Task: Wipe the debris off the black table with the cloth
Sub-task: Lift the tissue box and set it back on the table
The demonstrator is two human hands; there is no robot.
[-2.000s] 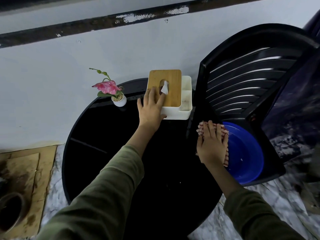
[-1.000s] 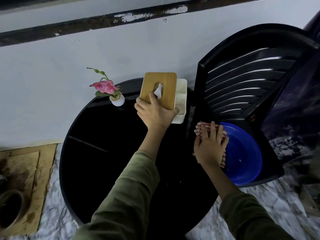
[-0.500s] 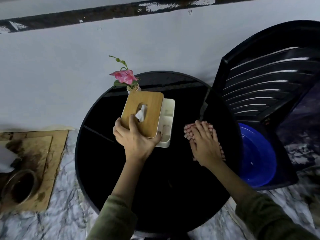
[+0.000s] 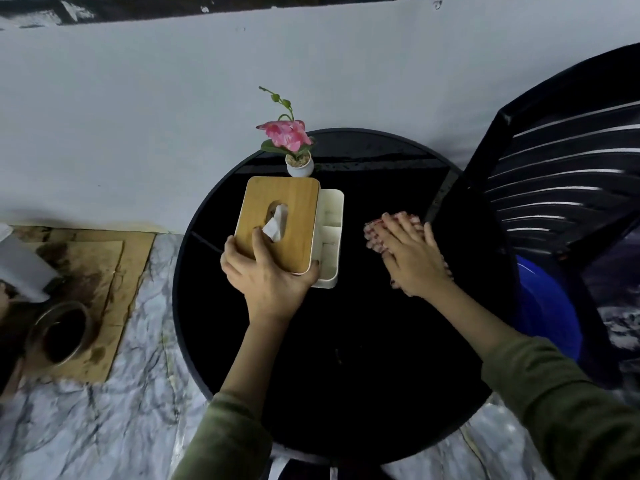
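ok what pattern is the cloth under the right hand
The cloth is red-and-white checked, seen in the head view, pressed flat under the right hand.

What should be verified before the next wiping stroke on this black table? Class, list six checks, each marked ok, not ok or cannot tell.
1. Flat cloth under right hand on black table: ok.
2. Grip of left hand on tissue box: ok.
3. Gap between tissue box and cloth: ok.
4. Upright flower pot at far edge, away from cloth: ok.
5. Tabletop wiped clean: cannot tell, too dark and glossy.
6. Nearby blue basin beyond the right edge: ok.
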